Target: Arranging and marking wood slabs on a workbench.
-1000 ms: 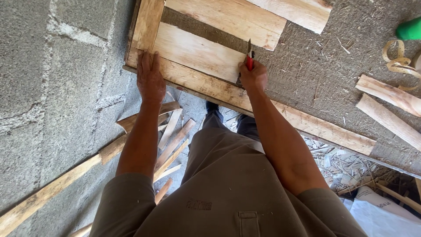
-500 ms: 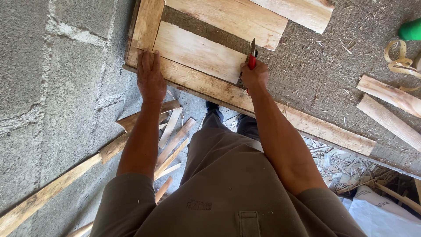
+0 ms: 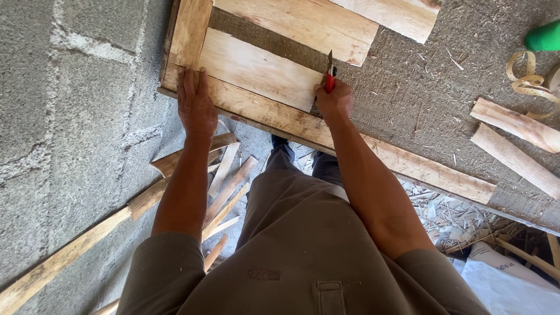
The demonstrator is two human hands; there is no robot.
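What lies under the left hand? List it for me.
The left hand lies flat on the long wooden board, fingers toward the upright plank. The wood beneath the palm is covered. The right hand grips a red-handled knife.

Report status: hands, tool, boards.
Left hand flat on the long plank. Right hand grips red-handled knife, blade up at board end. Nothing blocking.

One package in sight: a white plastic sack [image 3: 513, 280], lying low at the right on the floor, past the person's right elbow. Crumpled, pale, with dark printed lettering on its upper face. A thin wooden stick [image 3: 528, 256] crosses its top edge. No signs, no screens.
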